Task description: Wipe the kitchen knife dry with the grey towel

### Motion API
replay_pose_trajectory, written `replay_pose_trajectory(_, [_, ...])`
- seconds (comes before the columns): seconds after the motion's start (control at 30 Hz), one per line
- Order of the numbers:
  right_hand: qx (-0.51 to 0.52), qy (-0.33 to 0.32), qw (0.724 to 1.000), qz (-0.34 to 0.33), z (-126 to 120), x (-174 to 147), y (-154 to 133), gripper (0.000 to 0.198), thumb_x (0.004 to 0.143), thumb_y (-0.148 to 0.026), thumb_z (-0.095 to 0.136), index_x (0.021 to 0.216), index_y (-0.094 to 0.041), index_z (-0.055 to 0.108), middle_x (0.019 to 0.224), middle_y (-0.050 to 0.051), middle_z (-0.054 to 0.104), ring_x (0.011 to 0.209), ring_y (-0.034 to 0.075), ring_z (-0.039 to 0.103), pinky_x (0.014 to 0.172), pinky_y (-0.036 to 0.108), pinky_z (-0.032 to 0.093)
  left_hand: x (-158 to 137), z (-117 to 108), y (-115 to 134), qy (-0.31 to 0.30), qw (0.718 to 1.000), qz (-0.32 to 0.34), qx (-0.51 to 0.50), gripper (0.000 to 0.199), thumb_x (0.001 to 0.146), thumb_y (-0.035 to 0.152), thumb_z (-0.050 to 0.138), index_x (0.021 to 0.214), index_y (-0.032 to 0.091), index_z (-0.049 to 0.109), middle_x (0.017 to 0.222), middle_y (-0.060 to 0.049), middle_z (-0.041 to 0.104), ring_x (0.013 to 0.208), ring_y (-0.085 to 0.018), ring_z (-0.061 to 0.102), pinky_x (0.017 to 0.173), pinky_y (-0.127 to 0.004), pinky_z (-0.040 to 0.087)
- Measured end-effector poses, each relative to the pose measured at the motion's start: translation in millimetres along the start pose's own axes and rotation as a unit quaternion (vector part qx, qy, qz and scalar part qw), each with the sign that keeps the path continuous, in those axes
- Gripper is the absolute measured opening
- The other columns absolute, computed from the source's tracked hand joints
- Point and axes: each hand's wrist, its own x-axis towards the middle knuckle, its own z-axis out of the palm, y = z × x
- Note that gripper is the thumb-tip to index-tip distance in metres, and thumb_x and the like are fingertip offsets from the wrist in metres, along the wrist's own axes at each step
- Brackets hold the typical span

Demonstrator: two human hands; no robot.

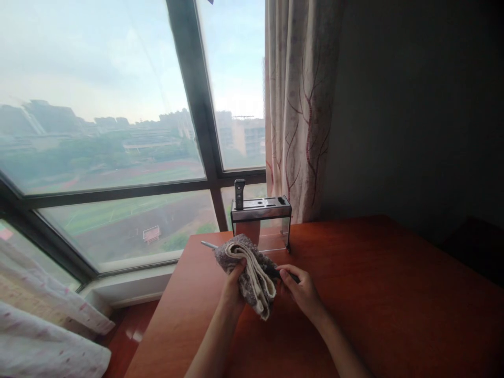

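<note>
Daylight is let in by a large framed window [98, 68]; work is done above a reddish-brown table [366, 294]. Left hand [232, 290]: thumb laid on top of a folded grey-and-white cloth [258, 281], other fingers mostly hidden, cloth pinched firmly enough to be held up. Right hand [304, 291]: thumb and fingers curled round a black handle [292, 274], no gap seen. Slim metal end [208, 244] is left poking out past the far left side of the cloth; middle is covered, so handle and end are only judged to be one tool; whether it is edged can't be told.

For a good hold: several layers should be kept between left fingers and metal; handle should be gripped well back, tool kept in line with the cloth; pressure should be light near the bare end, loose folds kept from snagging.

Just beyond the hands, a metal-topped holder [260, 210] with clear sides is stood at the table's far edge; another handle [239, 194] is seen upright in its top. Further out: patterned curtain [305, 105] is hung behind the holder, pale curtain [47, 336] at lower left; dark wall [401, 105] at right; hazy sports field [118, 210] is seen through the glass.
</note>
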Motion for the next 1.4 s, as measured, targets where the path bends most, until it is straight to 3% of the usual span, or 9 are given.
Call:
replay_pose_trajectory(0.23, [0.001, 0.002, 1.000, 0.002, 2, -1, 0, 0.046, 0.084, -0.057, 0.051, 0.083, -0.015, 0.069, 0.060, 0.002, 0.062, 0.049, 0.014, 0.052, 0.044, 0.023, 0.038, 0, -4, -7, -0.038, 0.997, 0.028, 0.067, 0.040, 0.062, 0.027, 0.080, 0.095, 0.013, 0.064, 0.089, -0.009, 0.073, 0.081, -0.026, 0.070, 0.069, -0.034, 0.057])
replay_pose_trajectory(0.33, [-0.049, 0.008, 0.998, -0.044, 0, -1, -5, 0.042, 0.085, -0.053, 0.051, 0.089, -0.016, 0.071, 0.080, 0.008, 0.071, 0.074, 0.023, 0.064, 0.064, 0.029, 0.050, -1, -1, -2, -0.035, 0.994, 0.063, 0.080, 0.041, 0.062, 0.026, 0.080, 0.097, 0.013, 0.064, 0.090, -0.008, 0.073, 0.084, -0.026, 0.070, 0.069, -0.032, 0.056])
replay_pose_trajectory(0.47, [-0.106, 0.001, 0.986, -0.125, -2, 0, -10, 0.029, 0.083, -0.040, 0.059, 0.100, -0.020, 0.071, 0.098, 0.010, 0.072, 0.093, 0.026, 0.065, 0.084, 0.037, 0.051, -1, 1, 3, -0.013, 0.993, 0.080, 0.087, 0.038, 0.062, 0.026, 0.080, 0.094, 0.014, 0.065, 0.086, -0.006, 0.074, 0.076, -0.024, 0.071, 0.065, -0.031, 0.057])
replay_pose_trajectory(0.7, [-0.128, 0.029, 0.966, -0.222, -2, 1, -12, 0.019, 0.081, -0.021, 0.062, 0.096, -0.024, 0.071, 0.095, 0.007, 0.065, 0.090, 0.020, 0.063, 0.077, 0.030, 0.051, 0, 0, 5, 0.002, 0.995, 0.082, 0.063, 0.036, 0.064, 0.025, 0.079, 0.095, 0.015, 0.065, 0.084, -0.005, 0.074, 0.071, -0.021, 0.071, 0.064, -0.030, 0.058])
replay_pose_trajectory(0.87, [-0.149, 0.054, 0.968, -0.193, -2, -2, -14, 0.017, 0.077, -0.028, 0.067, 0.093, -0.023, 0.070, 0.088, 0.005, 0.067, 0.081, 0.021, 0.064, 0.072, 0.028, 0.050, 0, 0, 4, 0.011, 0.997, 0.065, 0.043, 0.038, 0.062, 0.025, 0.078, 0.095, 0.015, 0.063, 0.080, -0.005, 0.073, 0.069, -0.022, 0.070, 0.061, -0.030, 0.058])
replay_pose_trajectory(1.0, [-0.132, 0.077, 0.980, -0.128, -1, -4, -11, 0.026, 0.084, -0.042, 0.057, 0.093, -0.021, 0.071, 0.080, 0.005, 0.070, 0.073, 0.021, 0.065, 0.067, 0.028, 0.050, 0, -2, 5, 0.009, 0.996, 0.069, 0.047, 0.040, 0.060, 0.026, 0.079, 0.096, 0.016, 0.063, 0.078, -0.003, 0.073, 0.070, -0.021, 0.070, 0.059, -0.028, 0.057])
replay_pose_trajectory(1.17, [-0.075, 0.078, 0.993, -0.040, 4, 0, -1, 0.050, 0.089, -0.056, 0.040, 0.077, -0.018, 0.069, 0.047, 0.000, 0.055, 0.043, 0.016, 0.051, 0.043, 0.025, 0.038, -1, -3, -2, 0.000, 0.997, 0.057, 0.060, 0.042, 0.058, 0.026, 0.081, 0.095, 0.016, 0.063, 0.082, -0.005, 0.073, 0.070, -0.022, 0.070, 0.060, -0.029, 0.057])
replay_pose_trajectory(1.33, [-0.040, 0.090, 0.995, -0.033, 9, 1, 7, 0.051, 0.084, -0.061, 0.046, 0.073, -0.016, 0.067, 0.063, 0.004, 0.063, 0.054, 0.017, 0.055, 0.047, 0.024, 0.040, -3, 0, -10, -0.019, 0.996, 0.040, 0.080, 0.046, 0.057, 0.024, 0.082, 0.098, 0.013, 0.064, 0.086, -0.007, 0.073, 0.074, -0.025, 0.070, 0.063, -0.033, 0.057])
replay_pose_trajectory(1.4, [-0.025, 0.075, 0.997, -0.010, 10, 0, 8, 0.049, 0.084, -0.061, 0.047, 0.077, -0.016, 0.066, 0.058, 0.002, 0.060, 0.048, 0.014, 0.051, 0.041, 0.023, 0.036, -4, 0, -10, -0.022, 0.995, 0.045, 0.089, 0.045, 0.057, 0.024, 0.082, 0.097, 0.012, 0.065, 0.086, -0.008, 0.074, 0.075, -0.025, 0.070, 0.065, -0.033, 0.056])
